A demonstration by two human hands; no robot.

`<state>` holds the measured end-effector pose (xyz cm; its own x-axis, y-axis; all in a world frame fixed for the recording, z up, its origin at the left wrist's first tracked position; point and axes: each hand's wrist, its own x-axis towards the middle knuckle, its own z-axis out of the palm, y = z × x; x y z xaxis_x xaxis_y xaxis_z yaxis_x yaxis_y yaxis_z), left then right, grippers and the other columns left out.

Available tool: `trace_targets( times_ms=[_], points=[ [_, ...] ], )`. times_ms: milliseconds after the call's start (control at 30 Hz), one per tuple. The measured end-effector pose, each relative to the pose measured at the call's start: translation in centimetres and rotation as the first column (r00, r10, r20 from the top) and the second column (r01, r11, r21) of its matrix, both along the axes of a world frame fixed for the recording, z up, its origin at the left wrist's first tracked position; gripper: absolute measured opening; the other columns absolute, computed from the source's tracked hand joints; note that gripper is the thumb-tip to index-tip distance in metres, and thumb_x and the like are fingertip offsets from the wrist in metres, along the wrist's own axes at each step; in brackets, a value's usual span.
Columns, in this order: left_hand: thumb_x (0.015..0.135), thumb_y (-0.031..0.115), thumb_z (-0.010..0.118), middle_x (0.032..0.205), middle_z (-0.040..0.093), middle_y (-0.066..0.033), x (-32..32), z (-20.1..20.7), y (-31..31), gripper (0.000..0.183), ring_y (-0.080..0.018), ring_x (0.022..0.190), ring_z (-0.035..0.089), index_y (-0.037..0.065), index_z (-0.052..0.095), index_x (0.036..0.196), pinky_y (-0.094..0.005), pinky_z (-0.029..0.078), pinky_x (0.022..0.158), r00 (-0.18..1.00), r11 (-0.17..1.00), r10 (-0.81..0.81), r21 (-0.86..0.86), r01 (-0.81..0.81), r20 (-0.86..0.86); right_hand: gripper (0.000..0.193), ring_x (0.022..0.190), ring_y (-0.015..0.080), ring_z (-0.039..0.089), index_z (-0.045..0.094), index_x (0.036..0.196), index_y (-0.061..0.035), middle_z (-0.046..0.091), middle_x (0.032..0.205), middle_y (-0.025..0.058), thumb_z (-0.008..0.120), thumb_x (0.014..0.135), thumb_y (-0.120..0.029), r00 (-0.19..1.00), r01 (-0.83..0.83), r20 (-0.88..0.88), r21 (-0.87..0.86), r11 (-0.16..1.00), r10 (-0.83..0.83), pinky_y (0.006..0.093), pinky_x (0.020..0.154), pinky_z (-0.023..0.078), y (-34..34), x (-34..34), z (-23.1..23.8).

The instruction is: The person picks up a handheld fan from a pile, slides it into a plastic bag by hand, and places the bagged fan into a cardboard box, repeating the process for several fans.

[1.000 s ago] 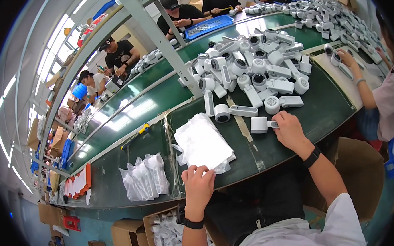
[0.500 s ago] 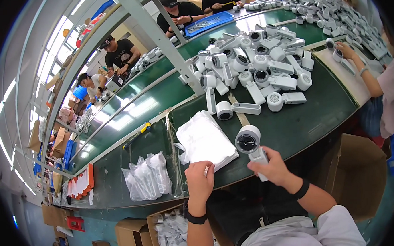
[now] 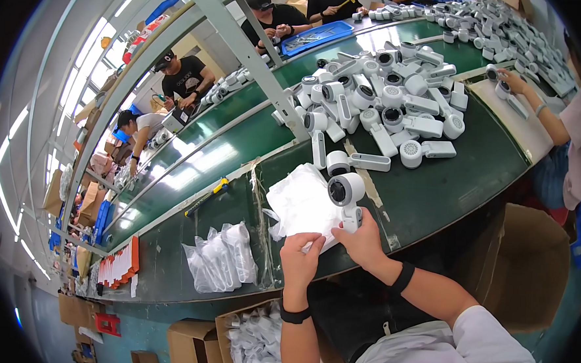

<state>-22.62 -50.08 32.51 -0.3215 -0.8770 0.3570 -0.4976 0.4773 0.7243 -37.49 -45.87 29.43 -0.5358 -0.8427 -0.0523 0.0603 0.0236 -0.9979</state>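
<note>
A white handheld fan (image 3: 346,191) with a dark round front is in my right hand (image 3: 367,241), its fingers closed round the handle. The fan head is up over a stack of thin white plastic bags (image 3: 296,198). At the near edge of that stack, my left hand (image 3: 299,257) is closed, thumb and fingers pinching a bag's edge. The two hands are close together, and the handle's lower end is hidden by the right one. Left of the stack lie several bagged fans (image 3: 220,260) side by side on the green table (image 3: 434,195).
A big heap of loose handheld fans (image 3: 387,98) covers the table's far side. A yellow-and-black tool (image 3: 207,195) lies at left, beyond the bagged fans. Below the edge stand a carton of bagged fans (image 3: 256,344) and another carton (image 3: 529,260). A co-worker's hand (image 3: 516,81) handles fans at right.
My right hand has carried the fan leftward, over the bag stack and close to my left hand. The left hand stays at the stack's near edge. The view has shifted slightly.
</note>
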Motion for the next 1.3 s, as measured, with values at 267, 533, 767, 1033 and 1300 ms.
trace_targets(
  times_ms=[267,533,767,1033,1300],
  points=[
    [0.082,0.015,0.071,0.077,0.069,-0.0103,0.3,-0.4,-0.8,0.018,-0.0141,0.068,0.061,-0.001,0.072,0.091,-0.0265,0.046,0.064,0.993,0.991,0.093,0.106,-0.086,-0.070,0.035,0.078,0.0121,0.059,0.054,0.109,-0.0013,0.064,0.093,0.0035,0.072,0.081,-0.012,0.984,-0.039,0.163,-0.224,0.974,0.077,0.0283,0.072,0.049,2.7,-0.2,2.0],
    [0.084,0.018,0.071,0.084,0.071,-0.0117,0.2,0.2,-1.9,0.022,-0.0170,0.075,0.065,-0.002,0.072,0.091,-0.0288,0.048,0.068,0.995,0.956,0.102,0.278,-0.094,-0.013,0.048,0.087,0.0349,0.067,0.054,0.117,0.0032,0.067,0.094,0.0212,0.069,0.080,-0.024,0.936,-0.315,-0.178,-0.040,0.948,0.304,0.0385,0.076,0.051,2.2,-0.4,1.1],
    [0.091,0.015,0.067,0.084,0.069,-0.0058,0.2,1.3,-2.0,0.023,-0.0079,0.072,0.059,-0.006,0.069,0.098,-0.0215,0.046,0.067,0.911,0.941,0.245,0.307,-0.141,-0.333,0.044,0.093,0.0177,0.062,0.054,0.118,0.0001,0.065,0.102,0.0112,0.070,0.081,-0.017,0.962,-0.270,-0.058,-0.032,0.962,0.268,0.0328,0.082,0.049,3.1,-0.8,0.8],
    [0.089,0.011,0.069,0.081,0.068,-0.0021,-0.1,2.4,-0.6,0.018,-0.0059,0.069,0.058,-0.004,0.070,0.099,-0.0200,0.045,0.063,0.982,0.992,0.084,0.107,-0.066,-0.167,0.046,0.082,0.0175,0.064,0.052,0.121,0.0018,0.066,0.094,0.0102,0.070,0.084,-0.019,0.934,-0.348,0.033,-0.143,0.926,0.356,0.0303,0.074,0.051,5.7,-3.0,2.4],
    [0.088,0.012,0.070,0.080,0.068,-0.0026,-1.0,3.1,-0.6,0.017,-0.0057,0.065,0.055,-0.001,0.071,0.100,-0.0203,0.044,0.059,0.946,0.955,0.074,0.294,0.024,-0.316,0.084,0.063,0.0138,0.062,0.014,0.152,-0.0057,0.067,0.086,0.0096,0.066,0.086,-0.013,0.533,-0.845,0.138,0.142,0.515,0.835,0.0271,0.058,0.052,6.2,-7.5,6.5]
  ],
)
